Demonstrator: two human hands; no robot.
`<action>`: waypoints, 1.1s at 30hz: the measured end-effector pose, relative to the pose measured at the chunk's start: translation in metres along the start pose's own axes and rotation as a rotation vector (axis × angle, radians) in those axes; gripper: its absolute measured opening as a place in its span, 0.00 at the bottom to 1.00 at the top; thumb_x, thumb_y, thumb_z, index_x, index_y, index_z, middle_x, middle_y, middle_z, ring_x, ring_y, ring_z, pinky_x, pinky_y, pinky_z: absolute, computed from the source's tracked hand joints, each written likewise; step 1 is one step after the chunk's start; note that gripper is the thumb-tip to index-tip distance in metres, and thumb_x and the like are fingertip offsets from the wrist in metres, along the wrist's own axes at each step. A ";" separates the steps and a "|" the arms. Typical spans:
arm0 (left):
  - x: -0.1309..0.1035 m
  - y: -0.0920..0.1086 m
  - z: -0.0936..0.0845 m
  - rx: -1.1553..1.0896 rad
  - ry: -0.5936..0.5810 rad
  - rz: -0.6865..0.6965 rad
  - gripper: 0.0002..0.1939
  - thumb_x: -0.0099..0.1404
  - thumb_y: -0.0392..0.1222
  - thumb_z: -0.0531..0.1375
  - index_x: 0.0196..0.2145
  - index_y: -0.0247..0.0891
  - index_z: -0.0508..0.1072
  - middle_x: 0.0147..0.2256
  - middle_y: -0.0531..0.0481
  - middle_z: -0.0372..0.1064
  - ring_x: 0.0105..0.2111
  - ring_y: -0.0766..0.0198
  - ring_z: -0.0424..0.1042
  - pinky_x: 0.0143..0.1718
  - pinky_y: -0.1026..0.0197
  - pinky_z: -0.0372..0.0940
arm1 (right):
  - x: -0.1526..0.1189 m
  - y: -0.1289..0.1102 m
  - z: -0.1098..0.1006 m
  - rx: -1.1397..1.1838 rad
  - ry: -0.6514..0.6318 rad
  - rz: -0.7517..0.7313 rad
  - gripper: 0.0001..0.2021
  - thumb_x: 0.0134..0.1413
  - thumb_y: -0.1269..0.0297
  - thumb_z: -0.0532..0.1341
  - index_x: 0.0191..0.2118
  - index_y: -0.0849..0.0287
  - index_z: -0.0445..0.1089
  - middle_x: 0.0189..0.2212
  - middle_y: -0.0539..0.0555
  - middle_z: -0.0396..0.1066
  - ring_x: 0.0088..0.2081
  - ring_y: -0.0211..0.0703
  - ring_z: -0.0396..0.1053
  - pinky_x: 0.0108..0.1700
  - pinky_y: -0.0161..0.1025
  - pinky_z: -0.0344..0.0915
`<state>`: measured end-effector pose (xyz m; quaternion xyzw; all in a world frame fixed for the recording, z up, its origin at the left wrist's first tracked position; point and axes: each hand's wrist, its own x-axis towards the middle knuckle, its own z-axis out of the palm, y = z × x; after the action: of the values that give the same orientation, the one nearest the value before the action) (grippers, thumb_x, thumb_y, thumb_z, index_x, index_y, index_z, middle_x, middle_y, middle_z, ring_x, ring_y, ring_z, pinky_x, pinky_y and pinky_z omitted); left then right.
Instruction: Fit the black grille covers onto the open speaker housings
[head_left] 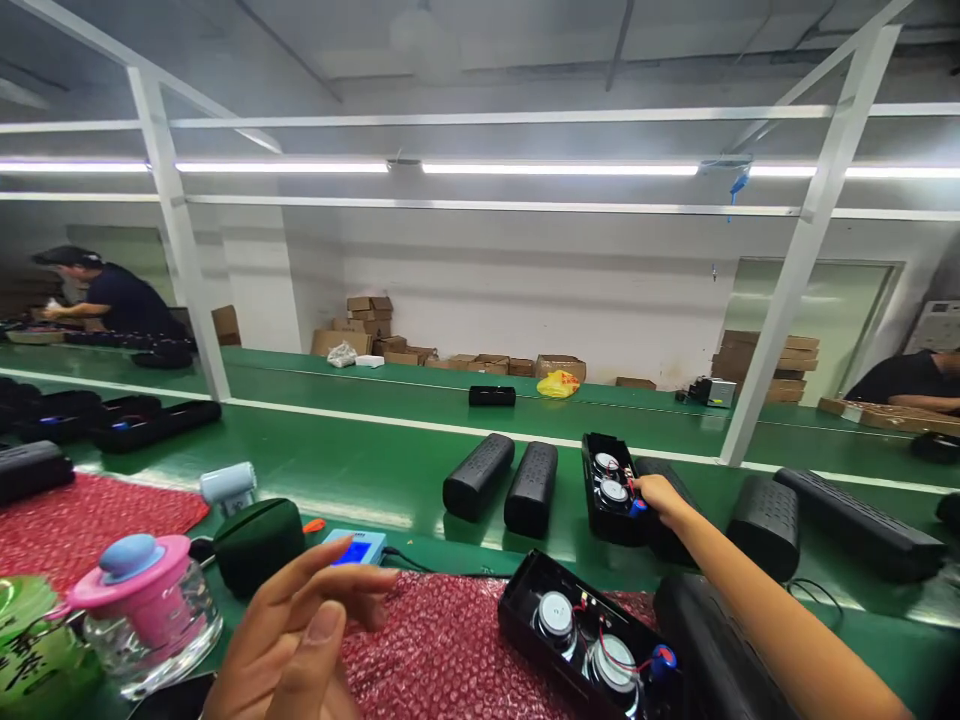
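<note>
The far open casing point(609, 477) lies just to the left of the right hand point(660, 495), whose fingertips touch its right edge; its long axis runs mostly away from the person, so the hand meets it from the side — the left hand point(300, 640) is well apart, lower and nearer the body. Whether the right fingers pinch the rim or merely rest on it, I cannot tell; the left hand is empty, palm partly turned up, fingers loosely spread and curved above the red bubble wrap point(420, 640).

Nearer the person, a second open casing point(583, 640) sits aslant, its far end pointing left and its near end right; it lies between the left hand and the right forearm, apart from the left hand. Both casings are long black troughs, apparently moulded plastic, each with two round, pale-faced drivers, thin red wires and a blue part towards the near end. Around them lie rounded black shells point(478, 477) with a dimpled, matt surface; the green tabletop point(337, 450) is smooth and glossy, the wrap crinkled with small raised bubbles — and at left stands a clear glass jar point(142, 610) with a smooth pink top.
</note>
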<state>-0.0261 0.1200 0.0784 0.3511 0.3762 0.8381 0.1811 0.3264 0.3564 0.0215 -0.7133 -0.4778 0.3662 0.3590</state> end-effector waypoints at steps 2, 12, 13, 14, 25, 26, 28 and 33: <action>0.002 -0.005 0.009 0.017 -0.030 -0.060 0.17 0.56 0.48 0.62 0.41 0.38 0.73 0.27 0.51 0.73 0.27 0.65 0.67 0.28 0.67 0.63 | -0.031 -0.001 -0.007 0.073 -0.054 -0.061 0.13 0.63 0.59 0.59 0.45 0.65 0.68 0.39 0.54 0.69 0.36 0.40 0.70 0.38 0.39 0.71; -0.047 -0.058 0.054 0.008 -0.439 -0.728 0.48 0.53 0.47 0.64 0.64 0.52 0.41 0.46 0.46 0.70 0.40 0.53 0.74 0.42 0.52 0.68 | -0.231 0.010 0.056 0.251 -0.461 -0.373 0.18 0.62 0.61 0.51 0.52 0.65 0.64 0.45 0.57 0.72 0.45 0.43 0.71 0.48 0.38 0.67; -0.051 -0.057 0.042 -0.023 -0.414 -0.751 0.49 0.51 0.45 0.66 0.63 0.54 0.41 0.45 0.48 0.71 0.38 0.54 0.75 0.40 0.53 0.69 | -0.246 0.010 0.057 0.253 -0.518 -0.399 0.19 0.61 0.61 0.51 0.54 0.64 0.63 0.47 0.58 0.71 0.48 0.44 0.70 0.50 0.39 0.66; -0.053 -0.055 0.027 -0.032 -0.393 -0.774 0.50 0.48 0.42 0.67 0.63 0.54 0.45 0.44 0.49 0.72 0.37 0.53 0.75 0.38 0.54 0.69 | -0.259 0.011 0.055 0.180 -0.579 -0.452 0.19 0.61 0.61 0.51 0.55 0.64 0.62 0.49 0.58 0.70 0.50 0.44 0.69 0.52 0.39 0.65; -0.016 -0.092 -0.074 0.257 -0.490 -0.996 0.45 0.41 0.33 0.61 0.60 0.40 0.57 0.37 0.47 0.75 0.32 0.49 0.76 0.31 0.55 0.70 | -0.277 0.108 0.037 -1.099 -0.409 -0.536 0.18 0.57 0.81 0.49 0.49 0.81 0.69 0.48 0.82 0.66 0.55 0.68 0.63 0.61 0.71 0.37; -0.013 -0.098 -0.072 0.273 -0.505 -0.998 0.46 0.40 0.32 0.61 0.60 0.40 0.56 0.36 0.48 0.75 0.30 0.50 0.76 0.29 0.56 0.70 | -0.279 0.112 0.037 -1.087 -0.409 -0.554 0.18 0.57 0.80 0.49 0.49 0.79 0.69 0.48 0.80 0.67 0.55 0.65 0.64 0.62 0.67 0.39; -0.007 -0.108 -0.065 0.303 -0.544 -0.998 0.48 0.40 0.32 0.60 0.61 0.41 0.54 0.35 0.49 0.75 0.28 0.51 0.75 0.27 0.57 0.69 | -0.284 0.110 0.025 -1.028 -0.423 -0.612 0.17 0.54 0.77 0.55 0.49 0.72 0.71 0.45 0.70 0.71 0.51 0.58 0.68 0.63 0.58 0.49; -0.001 -0.118 -0.048 0.483 -0.615 -1.070 0.47 0.45 0.33 0.56 0.64 0.41 0.48 0.27 0.52 0.73 0.21 0.57 0.72 0.23 0.60 0.66 | -0.275 0.092 -0.063 -0.835 -0.097 -0.616 0.32 0.49 0.76 0.57 0.62 0.58 0.57 0.55 0.57 0.65 0.54 0.46 0.63 0.58 0.41 0.57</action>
<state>-0.0559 0.1718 -0.0337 0.3697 0.6073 0.3864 0.5875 0.3436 0.0606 0.0217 -0.6044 -0.7868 0.0545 0.1123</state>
